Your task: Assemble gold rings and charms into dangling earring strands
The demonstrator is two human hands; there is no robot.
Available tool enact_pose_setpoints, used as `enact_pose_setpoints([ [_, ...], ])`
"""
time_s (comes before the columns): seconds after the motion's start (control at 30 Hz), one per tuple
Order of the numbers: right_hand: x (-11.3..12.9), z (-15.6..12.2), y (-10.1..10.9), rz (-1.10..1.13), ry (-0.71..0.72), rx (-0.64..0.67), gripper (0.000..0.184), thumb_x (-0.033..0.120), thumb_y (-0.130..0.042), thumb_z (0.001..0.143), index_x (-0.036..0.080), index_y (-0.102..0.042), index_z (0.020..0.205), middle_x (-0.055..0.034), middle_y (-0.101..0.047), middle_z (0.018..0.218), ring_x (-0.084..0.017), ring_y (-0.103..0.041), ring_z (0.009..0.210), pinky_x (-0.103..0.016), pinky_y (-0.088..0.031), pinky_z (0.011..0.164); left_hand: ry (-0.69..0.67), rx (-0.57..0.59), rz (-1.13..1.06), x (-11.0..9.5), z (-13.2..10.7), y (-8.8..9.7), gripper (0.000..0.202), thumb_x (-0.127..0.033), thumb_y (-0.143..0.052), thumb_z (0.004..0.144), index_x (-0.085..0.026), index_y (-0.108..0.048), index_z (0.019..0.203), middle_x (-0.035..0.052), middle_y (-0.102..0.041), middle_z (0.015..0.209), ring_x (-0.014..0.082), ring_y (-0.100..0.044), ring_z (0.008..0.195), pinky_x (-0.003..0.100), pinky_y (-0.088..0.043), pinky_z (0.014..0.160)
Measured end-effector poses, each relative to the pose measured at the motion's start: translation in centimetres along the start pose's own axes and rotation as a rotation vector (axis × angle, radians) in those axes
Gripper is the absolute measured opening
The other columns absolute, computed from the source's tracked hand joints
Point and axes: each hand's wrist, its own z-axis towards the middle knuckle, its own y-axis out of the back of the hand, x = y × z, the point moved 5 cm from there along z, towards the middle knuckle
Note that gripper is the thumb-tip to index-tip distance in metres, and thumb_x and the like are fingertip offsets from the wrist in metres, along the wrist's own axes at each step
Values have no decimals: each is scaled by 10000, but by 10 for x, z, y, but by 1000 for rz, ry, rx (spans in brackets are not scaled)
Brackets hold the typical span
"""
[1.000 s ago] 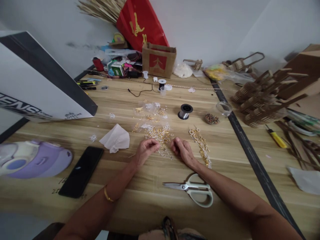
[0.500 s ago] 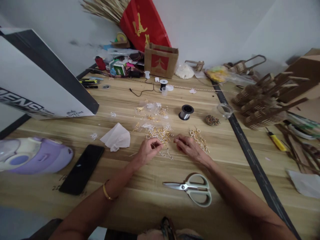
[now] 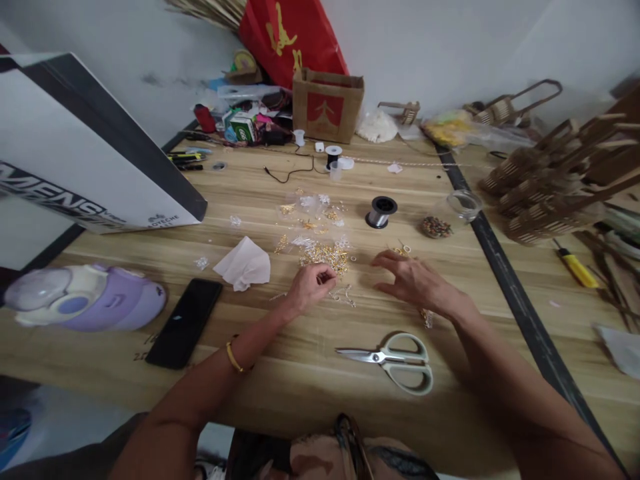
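Nearest, on the worktop [image 3: 300,363], pale-handled scissors [image 3: 385,356] lie closer to the wearer than both hands' fingers, blades pointing left. Well left of the left fingers are a black smartphone [image 3: 184,323] and, beyond it, a purple-and-white drink bottle [image 3: 113,298] on its side. The left hand [image 3: 311,288] has thumb and forefinger tips pressed together; whether they pinch a tiny piece, I cannot tell. A short silvery chain [image 3: 345,295] lies just right of those fingertips, and the heap of gold and silver jewellery findings [image 3: 325,256] just beyond them. The right hand [image 3: 417,281] holds its fingers spread, thumb apart, over gold-and-silver strands [image 3: 427,319] that it partly hides. A crumpled tissue [image 3: 243,265] sits left of the left fingers. Past the right fingers stand a wire spool [image 3: 382,215] and, farther right, a clear jar [image 3: 463,205] lying tipped with mixed beads [image 3: 437,227]. Farthest beyond the left fingers, a brown paper bag [image 3: 326,108] stands before a red bag [image 3: 305,40].
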Motion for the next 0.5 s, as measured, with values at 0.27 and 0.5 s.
enact_pose_setpoints([
  [0.27, 19, 7, -17, 737, -153, -17, 297, 342, -598, 796, 152, -589, 1025, 28, -560, 504, -112, -525, 422, -223, -380, 440, -32, 3, -83, -2, 1, -8, 95, -197, -584, 736, -128, -640, 702, 20, -638, 662, 106, -552, 597, 194, -424, 551],
  [0.5, 36, 13, -52, 1096, -194, -36, 288, 343, -651, 740, 138, -575, 928, -19, -630, 679, -113, -566, 524, -208, -413, 458, -8, -31, -111, -2, 0, -8, 115, -221, -590, 744, -129, -629, 687, 22, -625, 651, 111, -544, 597, 203, -426, 557],
])
